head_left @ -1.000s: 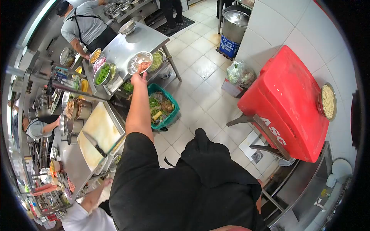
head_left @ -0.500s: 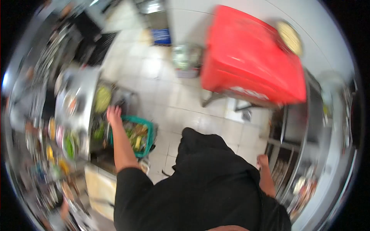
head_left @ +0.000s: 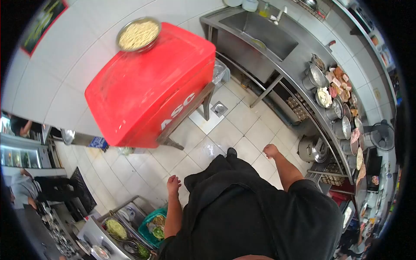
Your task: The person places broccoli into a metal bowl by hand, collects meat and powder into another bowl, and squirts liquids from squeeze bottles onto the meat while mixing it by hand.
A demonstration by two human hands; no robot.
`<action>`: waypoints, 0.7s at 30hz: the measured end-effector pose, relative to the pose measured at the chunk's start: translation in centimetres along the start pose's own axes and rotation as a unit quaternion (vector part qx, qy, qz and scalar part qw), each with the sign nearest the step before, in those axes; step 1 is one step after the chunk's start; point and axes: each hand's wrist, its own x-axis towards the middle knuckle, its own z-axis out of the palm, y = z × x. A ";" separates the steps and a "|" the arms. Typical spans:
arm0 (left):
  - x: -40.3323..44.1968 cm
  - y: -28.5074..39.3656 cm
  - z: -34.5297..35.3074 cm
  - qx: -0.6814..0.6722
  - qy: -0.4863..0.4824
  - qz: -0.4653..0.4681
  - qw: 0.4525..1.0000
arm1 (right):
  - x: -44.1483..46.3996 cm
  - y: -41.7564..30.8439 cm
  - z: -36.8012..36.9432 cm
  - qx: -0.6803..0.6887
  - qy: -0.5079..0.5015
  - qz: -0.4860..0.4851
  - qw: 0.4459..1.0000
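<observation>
My left hand (head_left: 174, 184) hangs over the tiled floor with nothing in it, its fingers loosely apart. Nearest to it is a teal basket (head_left: 146, 233) with leafy scraps and food waste inside. On the other side, my right hand (head_left: 271, 151) is held out over the floor, fingers curled in and no object showing. A large lidded steel pot (head_left: 313, 148) stands to its right, apart from it. Ahead is a big red cooler box (head_left: 151, 82) on a stand, with a metal bowl of pale cut strips (head_left: 138, 35) on its lid.
A steel sink counter (head_left: 277, 56) runs along the right, carrying several metal pots (head_left: 342, 128) and pieces of food. A floor drain (head_left: 219, 108) lies ahead. At left, another person (head_left: 28, 190) stands by a counter. A bowl of shredded greens (head_left: 116, 229) sits near the basket.
My view has turned right, bringing the sink and pots into sight. The red box now appears further left. My left hand has moved away from the basket and counter; my right has come forward.
</observation>
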 end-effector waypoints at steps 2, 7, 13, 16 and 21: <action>0.6 0.8 0.1 0.042 0.020 -0.002 0.999 | 1.8 0.9 -1.6 0.027 0.009 -0.008 1.000; -0.1 4.0 3.3 0.078 0.083 -0.043 0.993 | 6.7 2.7 -6.9 0.203 0.070 -0.006 0.977; 0.7 6.5 12.6 0.130 0.024 -0.037 0.990 | 11.3 -1.8 -15.5 0.487 0.088 -0.049 0.867; 1.3 10.2 18.1 0.206 -0.031 0.001 0.978 | 12.7 -8.4 -20.7 0.579 0.083 -0.083 0.807; 5.5 16.1 23.0 0.204 -0.079 0.020 0.975 | 15.6 -19.7 -29.4 0.663 0.044 -0.201 0.719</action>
